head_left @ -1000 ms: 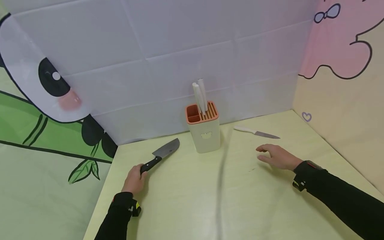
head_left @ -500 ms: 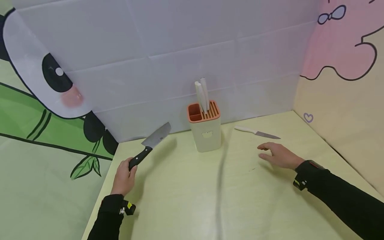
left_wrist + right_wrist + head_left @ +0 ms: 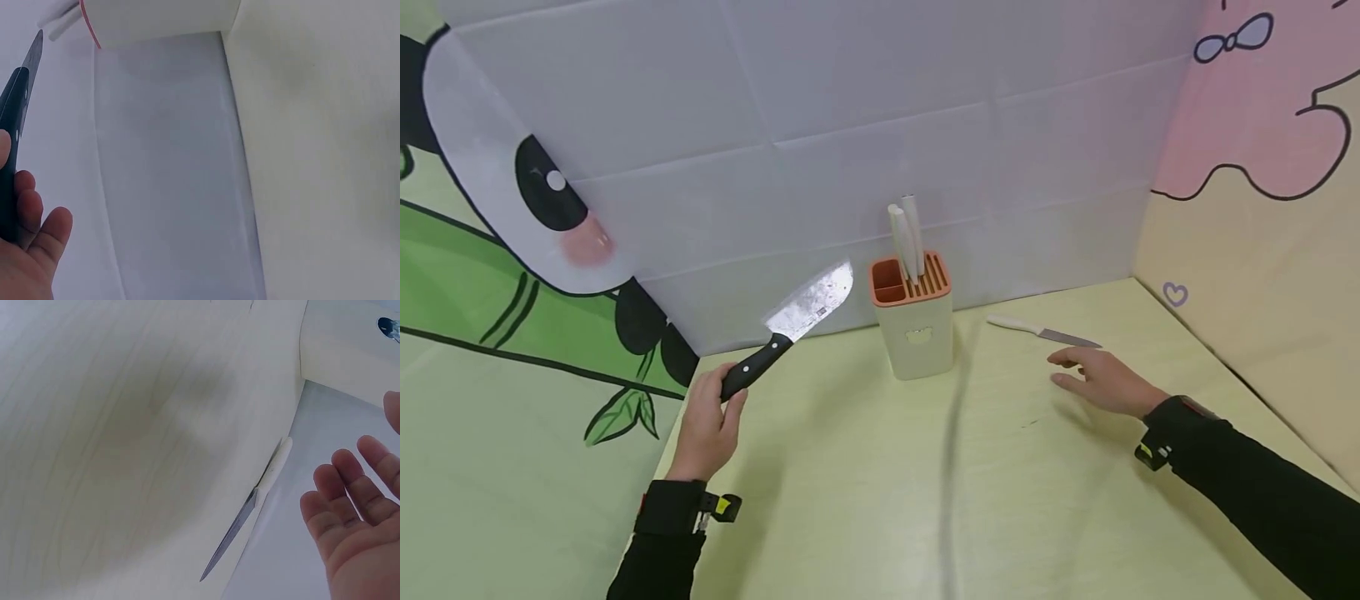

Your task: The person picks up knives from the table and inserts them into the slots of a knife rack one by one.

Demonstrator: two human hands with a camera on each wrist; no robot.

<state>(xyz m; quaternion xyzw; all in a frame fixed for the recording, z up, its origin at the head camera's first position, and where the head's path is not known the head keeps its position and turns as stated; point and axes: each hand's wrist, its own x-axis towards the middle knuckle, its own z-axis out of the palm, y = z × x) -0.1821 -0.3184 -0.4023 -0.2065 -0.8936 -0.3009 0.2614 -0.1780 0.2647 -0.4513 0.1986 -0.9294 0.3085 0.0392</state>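
My left hand (image 3: 705,425) grips the black handle of a kitchen knife (image 3: 811,300) with a broad blade, raised over the table's left side. Its blade points up and to the right, toward the knife block. In the left wrist view the fingers (image 3: 30,209) curl around that knife's handle (image 3: 14,119). My right hand (image 3: 1105,383) hovers at the right with relaxed fingers and holds nothing. Just beyond it a small white-handled knife (image 3: 1045,332) lies on the table, its blade pointing right. The right wrist view shows this white-handled knife (image 3: 247,509) beside the loosely spread fingers (image 3: 340,487).
A cream knife block (image 3: 920,337) with an orange slotted top stands at the back middle of the pale table (image 3: 865,500). Several white handles (image 3: 906,237) stick up from its slots. A white wall sheet rises behind it, and a printed panel borders the right.
My left hand has lifted the black-handled knife off the table, moving left at first. The blade has since swung up and rightward, closer to the block. The right hand has barely shifted.
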